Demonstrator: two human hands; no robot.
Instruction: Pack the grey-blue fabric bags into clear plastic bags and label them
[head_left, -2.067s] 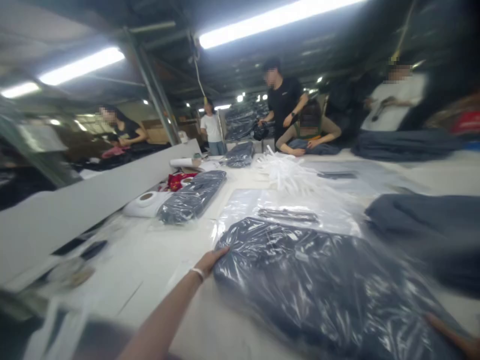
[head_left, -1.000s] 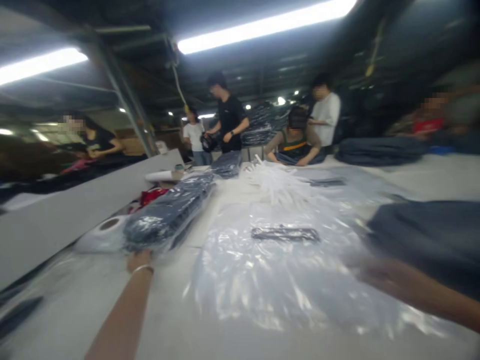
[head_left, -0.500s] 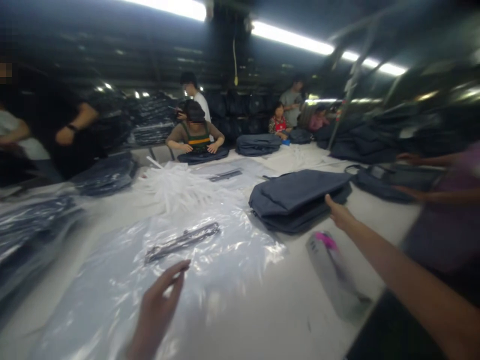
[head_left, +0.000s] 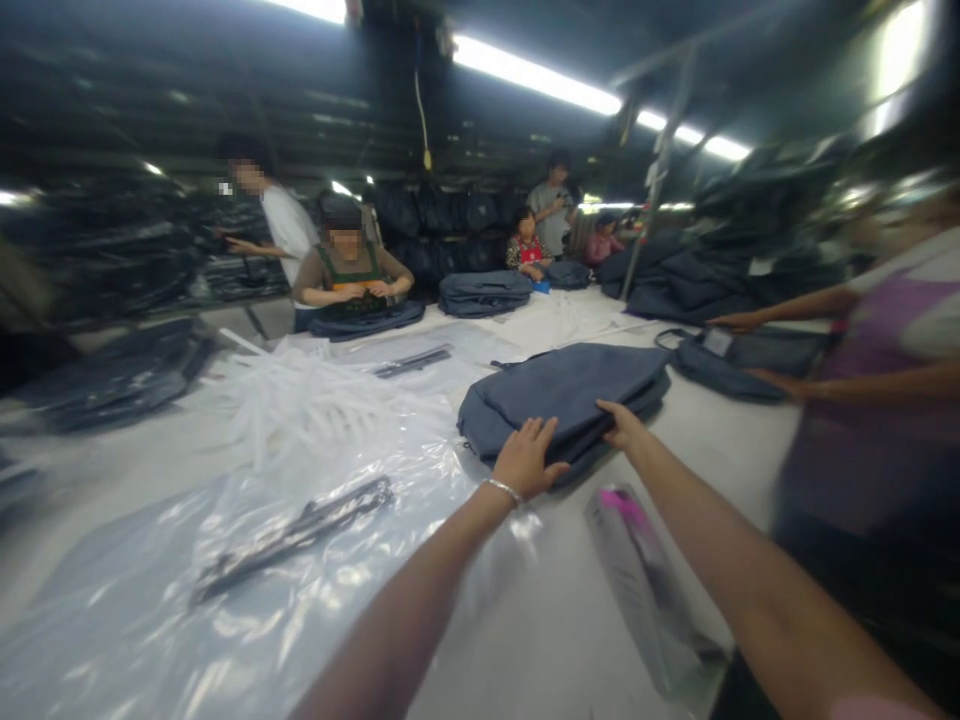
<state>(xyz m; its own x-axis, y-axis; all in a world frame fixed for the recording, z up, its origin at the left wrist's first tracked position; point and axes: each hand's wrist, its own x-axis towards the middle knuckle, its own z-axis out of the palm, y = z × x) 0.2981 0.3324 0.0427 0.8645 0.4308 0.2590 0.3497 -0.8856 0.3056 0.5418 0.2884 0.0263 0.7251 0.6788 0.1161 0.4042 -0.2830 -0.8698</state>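
Observation:
A dark blue-grey backpack (head_left: 555,385) lies flat on the white table in front of me. My left hand (head_left: 527,458), with a bracelet at its wrist, rests on the near left side of the backpack, fingers spread. At the near right edge, my right hand (head_left: 624,430) pinches the fabric, the fingertips partly hidden by the bag. Left of the backpack lies a clear plastic bag sheet (head_left: 247,620) with a dark printed strip on it. Nearest to my right forearm is a grey box-like container (head_left: 637,580) with something pink at its top.
White strips (head_left: 292,395) are heaped beyond the plastic. Wrapped dark bags (head_left: 120,370) lie at far left, and stacked bags (head_left: 484,293) across the table. A co-worker in a purple apron (head_left: 862,400) handles another dark bag (head_left: 750,365) at right. Other people sit or stand beyond.
My left hand has moved from above the plastic, right and forward, onto the backpack. My right hand remains at its near edge. The view has turned right.

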